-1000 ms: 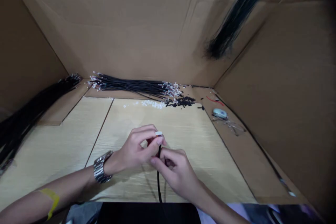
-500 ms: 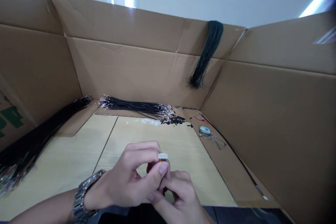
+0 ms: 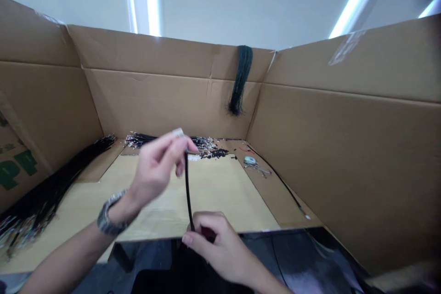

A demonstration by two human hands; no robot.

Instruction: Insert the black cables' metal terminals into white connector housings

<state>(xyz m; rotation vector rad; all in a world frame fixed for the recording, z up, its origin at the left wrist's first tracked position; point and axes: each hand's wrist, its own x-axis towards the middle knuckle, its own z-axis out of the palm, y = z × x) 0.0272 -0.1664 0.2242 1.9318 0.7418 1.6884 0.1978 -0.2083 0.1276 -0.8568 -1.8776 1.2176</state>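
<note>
A black cable (image 3: 188,188) runs between my two hands over the near part of the table. My left hand (image 3: 158,165), with a metal watch on the wrist, is raised and pinches the cable's upper end. A white connector (image 3: 178,132) sticks out above those fingers, slightly blurred. Lower down, near the table's front edge, my right hand (image 3: 217,243) closes thumb and fingers round the cable. Behind my left hand lies a bundle of black cables (image 3: 138,139) with white ends, partly hidden by it.
Cardboard walls (image 3: 148,96) surround the table (image 3: 213,193). Small black pieces (image 3: 217,153) and white pieces (image 3: 194,157) lie at the back. A dark green thread bundle (image 3: 241,78) hangs over the wall. More black cables (image 3: 62,161) lie left; a pale oval object (image 3: 250,161) sits right.
My hands have moved apart. The left went up and away with the connector end, the right stayed low, and a length of black cable now shows between them. The view has shifted.
</note>
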